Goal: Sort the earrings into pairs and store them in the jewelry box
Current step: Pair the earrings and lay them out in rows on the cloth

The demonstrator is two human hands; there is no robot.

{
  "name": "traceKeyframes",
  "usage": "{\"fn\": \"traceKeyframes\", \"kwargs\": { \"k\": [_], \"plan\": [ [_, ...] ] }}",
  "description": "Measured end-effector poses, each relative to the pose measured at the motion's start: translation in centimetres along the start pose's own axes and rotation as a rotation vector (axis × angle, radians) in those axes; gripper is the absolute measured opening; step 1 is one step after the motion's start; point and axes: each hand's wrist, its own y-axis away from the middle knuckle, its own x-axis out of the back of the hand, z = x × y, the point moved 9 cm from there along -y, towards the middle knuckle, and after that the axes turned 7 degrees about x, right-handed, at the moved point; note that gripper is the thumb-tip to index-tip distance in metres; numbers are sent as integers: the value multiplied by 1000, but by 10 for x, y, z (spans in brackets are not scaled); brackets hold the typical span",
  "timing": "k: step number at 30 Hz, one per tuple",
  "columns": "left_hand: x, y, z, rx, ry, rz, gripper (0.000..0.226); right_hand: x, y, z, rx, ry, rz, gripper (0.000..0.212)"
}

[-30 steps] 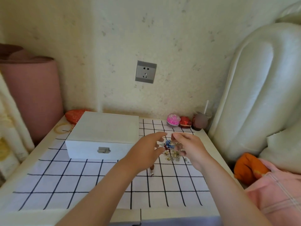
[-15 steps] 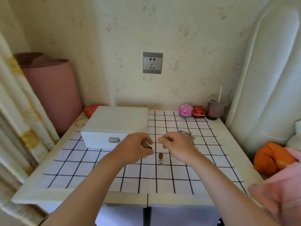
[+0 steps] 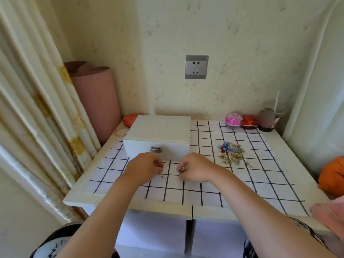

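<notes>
The white jewelry box stands closed at the back left of the table, its metal clasp facing me. A loose pile of earrings, blue, red and gold, lies on the checked cloth to the right of the box. My left hand and my right hand hover just in front of the box, fingertips pinched and facing each other. A tiny red earring shows at my left fingertips. A thin pale piece shows in my right pinch. One small earring lies on the cloth under my left fingers.
A white cloth with black grid lines covers the table. Along the back wall sit a pink ball, a red round box and a cup with a straw. A curtain hangs at the left. An orange cushion lies at the right.
Both hands have left the earring pile and moved left to the front of the box, carrying small earrings. The camera has also tilted and pulled back.
</notes>
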Motion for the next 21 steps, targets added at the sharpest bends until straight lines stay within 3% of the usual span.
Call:
{"fn": "traceKeyframes", "kwargs": {
  "k": [4,7,13,17,21],
  "plan": [
    [2,-2,-23,24,-109,-103,10,-26,-11,-33,51,-172,-62,31],
    [3,-4,-36,29,-41,-172,15,-37,-16,-44,67,-196,-78,26],
    [9,-2,-48,4,-28,-209,19,-35,-23,-42,61,-9,64,19],
    [2,-3,-44,-37,-10,-192,10,-37,-25,-42,31,51,98,28],
    [-2,-5,-42,-60,14,-203,19,-38,-28,-42,9,97,71,34]
  ]
}}
